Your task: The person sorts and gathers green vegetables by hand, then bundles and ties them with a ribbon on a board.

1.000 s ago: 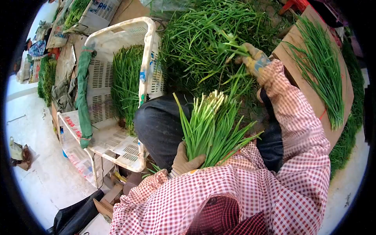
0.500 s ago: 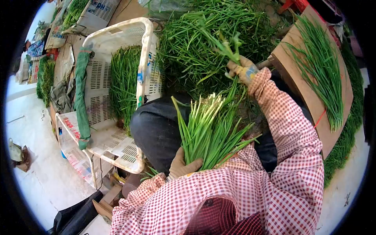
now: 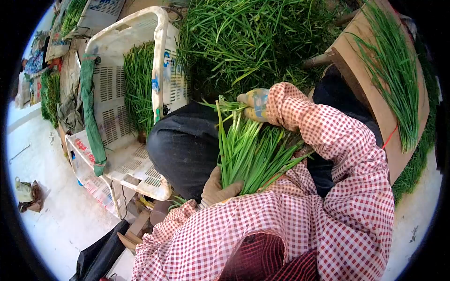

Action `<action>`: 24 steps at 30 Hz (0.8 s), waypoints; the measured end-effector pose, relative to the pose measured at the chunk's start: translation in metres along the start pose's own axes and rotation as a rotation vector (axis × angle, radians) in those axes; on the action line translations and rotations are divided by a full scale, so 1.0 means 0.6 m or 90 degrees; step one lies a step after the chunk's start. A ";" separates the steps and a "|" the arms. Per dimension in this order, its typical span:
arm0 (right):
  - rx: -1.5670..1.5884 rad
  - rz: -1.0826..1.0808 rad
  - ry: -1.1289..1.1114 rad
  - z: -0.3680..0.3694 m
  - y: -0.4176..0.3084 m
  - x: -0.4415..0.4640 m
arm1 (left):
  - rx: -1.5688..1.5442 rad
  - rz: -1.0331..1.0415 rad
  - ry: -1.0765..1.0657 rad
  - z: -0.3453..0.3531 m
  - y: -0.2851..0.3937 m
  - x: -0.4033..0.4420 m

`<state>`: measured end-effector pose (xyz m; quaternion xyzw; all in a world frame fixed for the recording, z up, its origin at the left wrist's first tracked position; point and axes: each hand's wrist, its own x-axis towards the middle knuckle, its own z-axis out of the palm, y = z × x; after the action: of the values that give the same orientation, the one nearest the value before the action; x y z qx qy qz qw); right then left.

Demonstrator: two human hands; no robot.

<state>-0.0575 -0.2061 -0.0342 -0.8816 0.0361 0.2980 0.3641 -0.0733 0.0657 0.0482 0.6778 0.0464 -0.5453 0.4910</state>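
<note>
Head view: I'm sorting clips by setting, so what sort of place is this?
Likely a produce-sorting workspace: a heap of chive-like greens, a white slotted crate holding more, and a bunch in the gloved left hand.

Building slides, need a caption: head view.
Gloved left hand holds a bunch of green stalks; right hand at its far end, white crate at left.

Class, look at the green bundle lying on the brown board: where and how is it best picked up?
Probably around its near end, fingers coming from above: the bundle lies flat along the board, narrowing there, while strands splay loosely farther up.
</note>
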 end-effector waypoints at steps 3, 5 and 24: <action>0.215 0.189 0.030 -0.006 0.047 0.037 | -0.060 -0.009 0.028 0.007 0.010 -0.005; 0.167 0.319 0.143 -0.087 0.046 0.003 | -0.041 0.011 0.058 0.004 0.009 -0.014; -0.103 -0.355 0.277 0.040 -0.087 -0.147 | -0.374 0.097 -0.114 -0.012 -0.006 -0.006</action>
<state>-0.1270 -0.1656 0.0332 -0.9262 -0.1528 -0.0051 0.3446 -0.0718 0.0746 0.0480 0.4578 0.1076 -0.5280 0.7071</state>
